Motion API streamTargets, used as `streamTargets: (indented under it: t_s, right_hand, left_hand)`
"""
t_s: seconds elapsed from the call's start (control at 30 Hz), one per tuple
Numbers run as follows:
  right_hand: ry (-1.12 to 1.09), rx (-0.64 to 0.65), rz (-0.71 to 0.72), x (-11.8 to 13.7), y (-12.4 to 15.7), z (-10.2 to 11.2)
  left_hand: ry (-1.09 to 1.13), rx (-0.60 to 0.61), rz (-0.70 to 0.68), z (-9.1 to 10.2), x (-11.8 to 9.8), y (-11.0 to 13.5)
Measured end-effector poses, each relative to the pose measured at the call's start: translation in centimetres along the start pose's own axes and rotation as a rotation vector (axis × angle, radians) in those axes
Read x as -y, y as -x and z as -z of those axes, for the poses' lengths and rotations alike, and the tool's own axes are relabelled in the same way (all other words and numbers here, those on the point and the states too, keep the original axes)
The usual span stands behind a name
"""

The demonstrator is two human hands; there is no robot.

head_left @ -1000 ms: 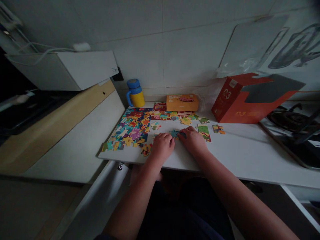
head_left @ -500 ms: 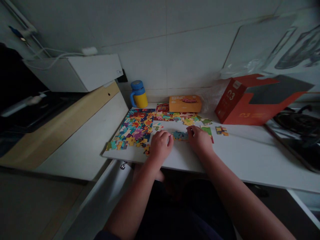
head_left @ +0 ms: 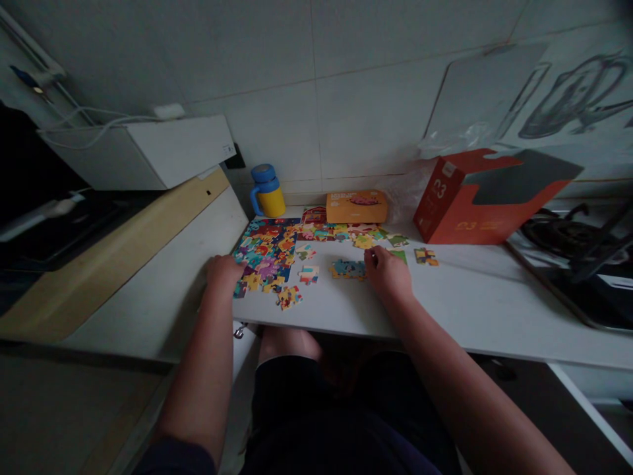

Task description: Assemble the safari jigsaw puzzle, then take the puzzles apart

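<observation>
So the puzzle (head_left: 268, 245) sits on the left of the table (head_left: 455, 310), mug (head_left: 271, 202) just behind it at the far side. Box (head_left: 357, 212) is far middle, carton (head_left: 477, 225) right of that, stove (head_left: 586, 284) farther right. Joined strip (head_left: 347, 269) is mid-table, loose piece (head_left: 309, 274) between it and the puzzle.

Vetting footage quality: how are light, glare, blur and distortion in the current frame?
Head view: dim overall, dark under the white tabletop; head view: wide-angle stretch towards edges, red box included; head view: faint glints on clear plastic; head view: puzzle pieces distinguishable, artwork soft.
</observation>
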State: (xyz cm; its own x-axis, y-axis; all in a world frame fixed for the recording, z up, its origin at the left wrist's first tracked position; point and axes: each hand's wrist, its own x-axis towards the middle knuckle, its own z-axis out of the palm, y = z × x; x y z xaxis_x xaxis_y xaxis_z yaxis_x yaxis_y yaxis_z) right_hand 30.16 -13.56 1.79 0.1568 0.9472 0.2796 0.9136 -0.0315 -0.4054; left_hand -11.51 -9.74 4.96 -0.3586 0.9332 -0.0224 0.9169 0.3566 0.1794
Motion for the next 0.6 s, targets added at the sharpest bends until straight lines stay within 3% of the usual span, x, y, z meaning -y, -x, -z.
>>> streamTargets:
  t_s: [0.3,0.6]
  right_hand:
    - [-0.003,-0.004,0.008,-0.2,0.0,-0.2]
    - [0.003,0.019,0.002,0.0,0.0,0.0]
  left_hand:
    - [-0.023,0.117,0.071,0.8,1.7,-3.8]
    - [0.067,0.078,0.036,0.8,1.6,-5.1]
